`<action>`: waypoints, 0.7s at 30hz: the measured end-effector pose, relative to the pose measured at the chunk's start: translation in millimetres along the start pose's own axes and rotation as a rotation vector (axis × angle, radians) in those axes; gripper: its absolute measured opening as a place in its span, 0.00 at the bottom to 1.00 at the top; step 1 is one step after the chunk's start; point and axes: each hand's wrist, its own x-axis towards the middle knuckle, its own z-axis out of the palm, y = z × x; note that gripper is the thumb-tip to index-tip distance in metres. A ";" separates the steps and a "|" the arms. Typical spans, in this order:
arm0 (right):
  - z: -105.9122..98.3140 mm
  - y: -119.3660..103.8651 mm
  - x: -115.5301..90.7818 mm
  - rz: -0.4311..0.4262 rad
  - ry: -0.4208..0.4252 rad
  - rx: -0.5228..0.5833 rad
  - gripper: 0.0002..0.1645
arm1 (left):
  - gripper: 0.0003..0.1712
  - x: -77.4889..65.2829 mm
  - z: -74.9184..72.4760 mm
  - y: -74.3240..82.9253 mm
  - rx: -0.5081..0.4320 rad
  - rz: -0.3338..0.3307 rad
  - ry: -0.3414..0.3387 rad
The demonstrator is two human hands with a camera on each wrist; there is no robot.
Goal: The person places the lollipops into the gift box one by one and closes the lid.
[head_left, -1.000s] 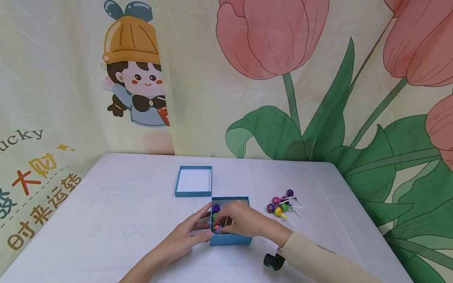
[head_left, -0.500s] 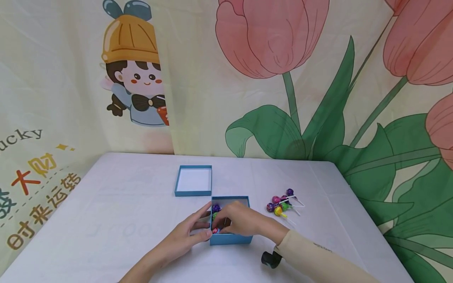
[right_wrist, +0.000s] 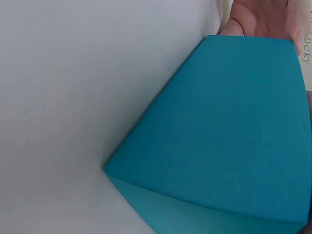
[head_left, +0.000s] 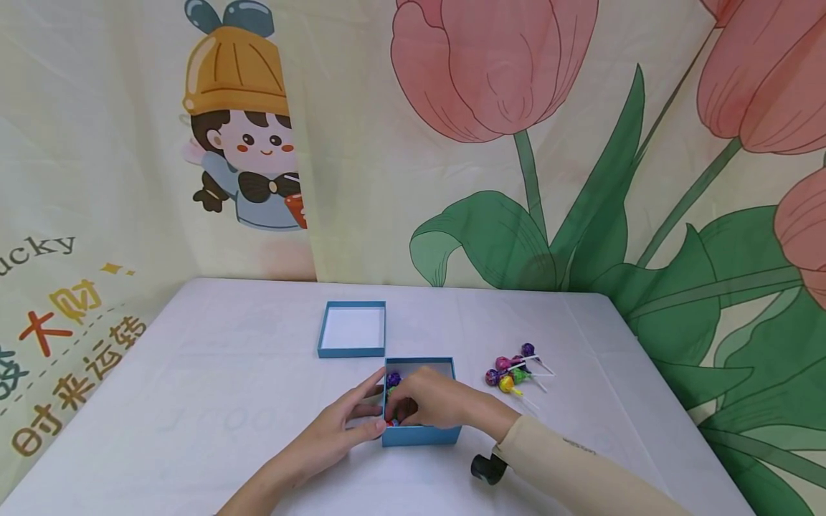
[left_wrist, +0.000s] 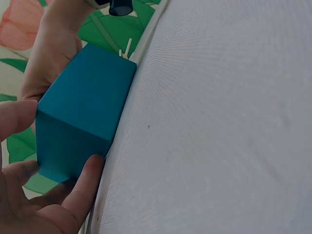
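Observation:
A blue open-topped box (head_left: 421, 436) stands on the table with wrapped lollipops (head_left: 393, 379) along its left inner side. My left hand (head_left: 340, 428) steadies the box from the left, its extended fingers and thumb against the wall; the left wrist view shows these fingers (left_wrist: 87, 187) touching the teal side of the box (left_wrist: 87, 92). My right hand (head_left: 434, 398) reaches down inside, fingers curled at a red-and-blue lollipop (head_left: 391, 423) in the near left corner. Its fingertips are partly hidden; the box wall (right_wrist: 219, 131) blocks them in the right wrist view.
Behind the box lies its shallow blue lid (head_left: 351, 352), white inside face up. To the right is a loose pile of lollipops (head_left: 507, 385) with white sticks. A black device (head_left: 488, 469) hangs beneath the right wrist. A printed cloth (head_left: 361, 179) hangs behind the white-covered table (head_left: 245, 358).
The right hand has shifted slightly left and lower within the box, and the red-and-blue lollipop has moved with it toward the near left corner. The left hand, lid and pile keep their places.

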 end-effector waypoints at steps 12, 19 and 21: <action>-7.0 6.0 -7.8 0.040 0.003 0.077 0.10 | 0.46 0.8 0.4 0.4 -0.003 -0.009 -0.006; -30.6 14.4 -24.7 0.078 0.099 0.049 0.11 | 0.46 2.7 0.7 2.8 0.003 -0.027 0.014; -39.4 17.3 -32.2 0.082 0.135 0.038 0.12 | 0.46 3.6 1.3 3.2 0.005 -0.038 0.018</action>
